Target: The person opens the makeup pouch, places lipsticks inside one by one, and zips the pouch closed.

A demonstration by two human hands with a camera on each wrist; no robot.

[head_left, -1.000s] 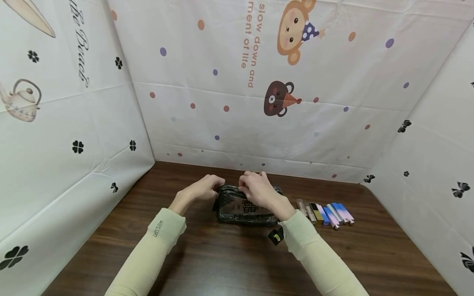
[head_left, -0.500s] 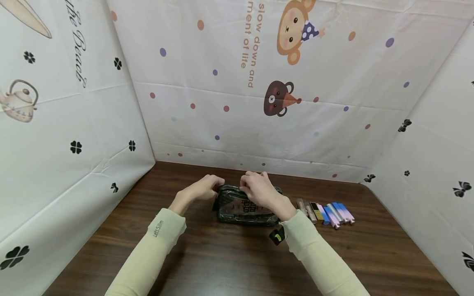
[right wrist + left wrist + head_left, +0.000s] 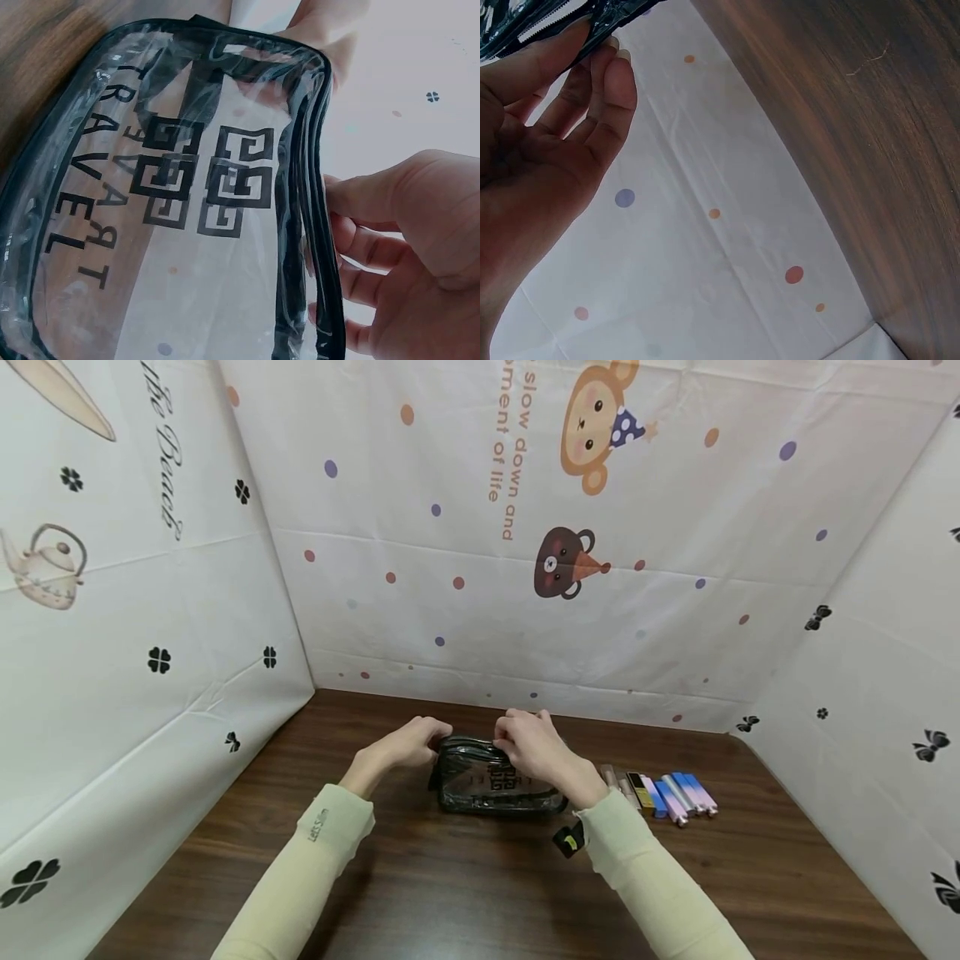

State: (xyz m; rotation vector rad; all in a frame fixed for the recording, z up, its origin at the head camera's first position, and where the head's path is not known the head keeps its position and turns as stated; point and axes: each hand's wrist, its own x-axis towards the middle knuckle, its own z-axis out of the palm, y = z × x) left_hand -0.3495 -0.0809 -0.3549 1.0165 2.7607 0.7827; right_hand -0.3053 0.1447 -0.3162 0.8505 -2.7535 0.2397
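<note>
A clear toiletry pouch (image 3: 468, 781) with black trim, a dark square-spiral print and the word TRAVEL stands on the brown table. My left hand (image 3: 411, 743) pinches its upper left corner between thumb and fingers. In the left wrist view, pale zipper teeth (image 3: 551, 21) show beside that thumb. Along the zipped top edge, my right hand (image 3: 534, 747) pinches with thumb and bent fingers. The right wrist view shows the thumb (image 3: 367, 196) right at the black zipper band (image 3: 324, 247); a zipper pull is hidden there. Through the clear film, the pouch looks hollow.
Several slim lipstick-like tubes and small boxes (image 3: 666, 795) in blue, pink, gold and brown lie in a row right of the pouch. A black strap (image 3: 568, 840) hangs by the right wrist. White printed sheets (image 3: 450, 610) wall the table (image 3: 450, 893) at back and sides.
My right hand has slid slightly right along the pouch's top edge, uncovering more of the print. The left hand keeps its grip on the corner, and the pouch barely shifts.
</note>
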